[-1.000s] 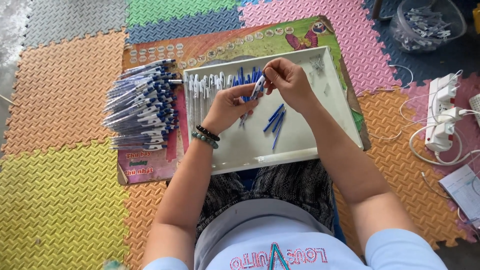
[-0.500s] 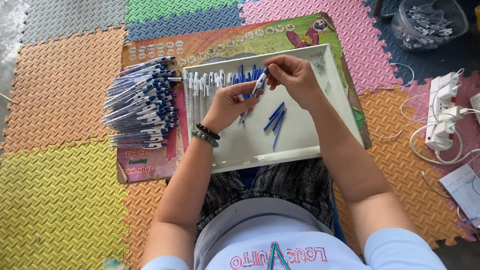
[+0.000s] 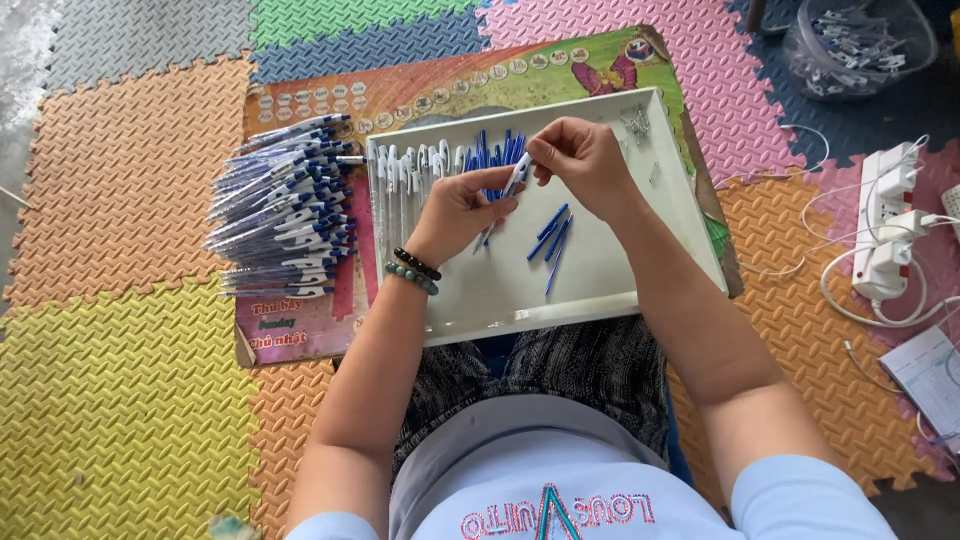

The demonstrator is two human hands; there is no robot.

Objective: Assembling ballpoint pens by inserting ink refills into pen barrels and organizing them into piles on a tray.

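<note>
White-and-blue pen (image 3: 516, 178) is pinched between left hand (image 3: 460, 212) and right hand (image 3: 585, 165) above the white tray (image 3: 600, 290); assembly appears under way, and seating the parts needs straight alignment.

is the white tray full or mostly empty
Mostly empty. The white tray holds a row of pen parts along its far edge and a few blue pieces mid-tray; the rest is bare.

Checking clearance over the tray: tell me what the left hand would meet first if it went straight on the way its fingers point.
Probably the right hand, just beyond the small white-and-blue pen part that the left hand pinches; depth is unclear.
</note>
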